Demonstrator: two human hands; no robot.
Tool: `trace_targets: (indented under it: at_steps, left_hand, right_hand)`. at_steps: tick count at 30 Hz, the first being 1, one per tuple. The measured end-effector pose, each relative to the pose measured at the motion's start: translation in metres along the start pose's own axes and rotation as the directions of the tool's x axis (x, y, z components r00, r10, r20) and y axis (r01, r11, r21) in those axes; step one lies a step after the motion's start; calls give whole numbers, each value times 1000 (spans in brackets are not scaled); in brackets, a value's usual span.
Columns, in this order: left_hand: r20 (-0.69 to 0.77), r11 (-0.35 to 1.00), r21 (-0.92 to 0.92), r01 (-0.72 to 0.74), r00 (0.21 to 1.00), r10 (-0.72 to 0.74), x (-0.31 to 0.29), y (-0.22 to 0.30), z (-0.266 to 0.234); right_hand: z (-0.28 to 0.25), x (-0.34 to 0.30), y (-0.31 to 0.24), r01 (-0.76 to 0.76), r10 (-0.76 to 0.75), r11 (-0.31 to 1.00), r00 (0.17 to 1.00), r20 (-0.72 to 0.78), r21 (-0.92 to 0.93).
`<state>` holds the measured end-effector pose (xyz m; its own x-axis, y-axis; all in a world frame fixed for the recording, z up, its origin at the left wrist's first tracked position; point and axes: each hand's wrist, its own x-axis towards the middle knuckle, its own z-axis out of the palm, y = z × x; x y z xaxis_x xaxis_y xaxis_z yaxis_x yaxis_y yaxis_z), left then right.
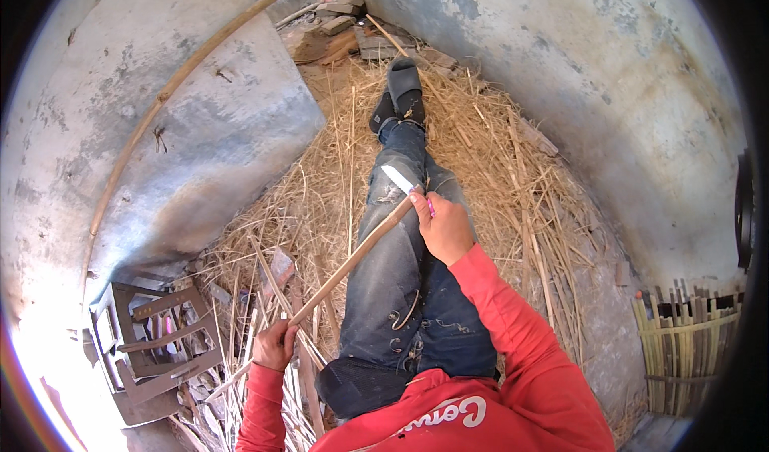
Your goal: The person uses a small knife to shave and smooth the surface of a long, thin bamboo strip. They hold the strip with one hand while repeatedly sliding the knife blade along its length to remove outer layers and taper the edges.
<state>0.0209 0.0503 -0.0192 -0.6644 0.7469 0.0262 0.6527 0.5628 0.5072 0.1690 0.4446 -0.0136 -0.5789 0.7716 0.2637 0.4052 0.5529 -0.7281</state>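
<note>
A long brown wooden stick (352,264) slants across my outstretched legs, from lower left up to the right. My left hand (275,345) is closed around its lower part. In my right hand (445,228) is a knife (397,179) with a pale blade and a pinkish handle, mostly covered by my fingers. The blade lies at the stick's upper end, over my jeans (384,292), pointing away to the left. My right thumb is close to the stick's tip; whether it presses on the wood I cannot tell. Several thin curled shavings rest on my jeans.
Straw and thin split strips (497,187) cover the floor around my legs. A dark wooden frame (164,336) stands at left, a slatted basket (689,340) at right. One long bent pole (164,97) leans along the left wall. Bricks (340,25) lie piled in the far corner.
</note>
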Motion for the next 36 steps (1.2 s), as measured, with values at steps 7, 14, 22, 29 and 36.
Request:
trace_targets:
  at_steps: [7,14,22,29,36]
  left_hand:
    - [-54,995,81,-50,997,55,5,29,6]
    - [-102,993,53,-103,989,108,19,51,23]
    - [-133,989,45,-138,981,143,41,70,38]
    - [-76,985,98,-142,986,149,54,81,40]
    - [-141,969,154,-192,967,214,58,90,40]
  right_hand:
    - [9,-26,-11,45,-38,996,995,90,-71]
    - [17,-30,-7,41,-39,999,998,54,-31]
    - [11,-24,-9,90,-84,995,989,121,-50]
    - [1,6,22,6,-10,996,999,-48,-85]
    - [-15,18,30,-33,23,995,994,-103,-98]
